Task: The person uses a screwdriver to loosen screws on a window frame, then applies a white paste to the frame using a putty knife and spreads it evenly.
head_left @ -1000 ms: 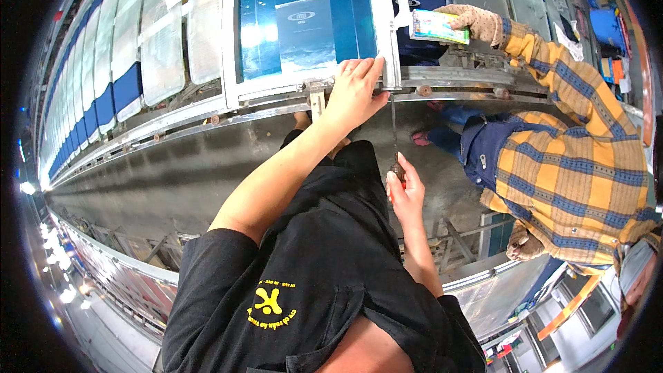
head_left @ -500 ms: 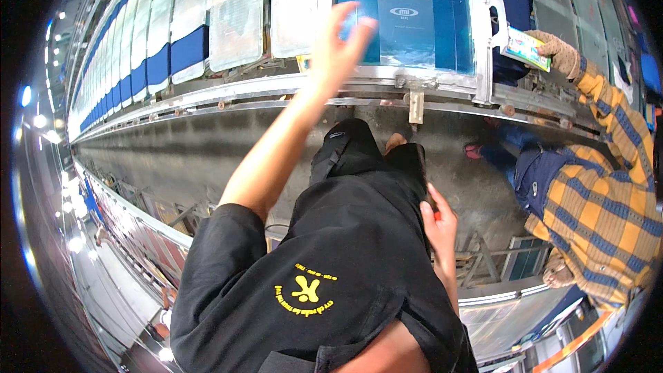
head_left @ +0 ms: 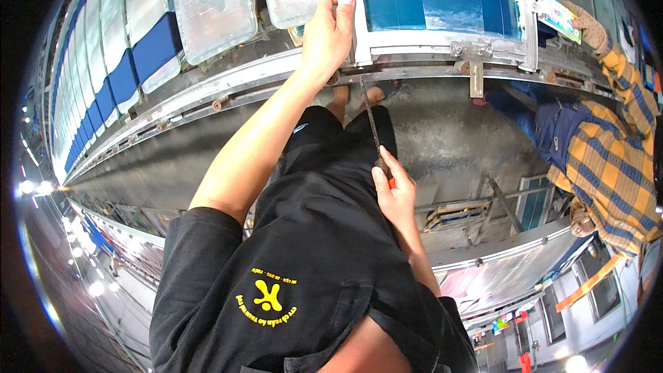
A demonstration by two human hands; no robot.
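Note:
My left hand [head_left: 329, 40] is at the left side of a pale screen-printing frame [head_left: 407, 52], fingers curled and thumb against its edge; some fingertips are hidden. The frame holds a blue mesh [head_left: 449, 0] with a lighter panel in the middle. My right hand [head_left: 397, 193], low before my body, is closed around a long thin dark rod [head_left: 370, 114], screwdriver-like. Its far end points up toward the frame's lower left corner; I cannot tell whether it touches. A bit of orange shows in the palm.
A metal rail [head_left: 242, 79] runs along the table front. Pale flat boards [head_left: 210, 7] line up leftward, several with dark blue fabric [head_left: 155, 45]. At right a co-worker in a checked shirt [head_left: 615, 179] holds a colourful flat packet [head_left: 561, 19]. A bracket [head_left: 476, 77] hangs below the frame.
My left hand, spread over the mesh before, is now curled at the frame's left side. My right hand has come forward, and the rod in it now shows. The view has shifted left.

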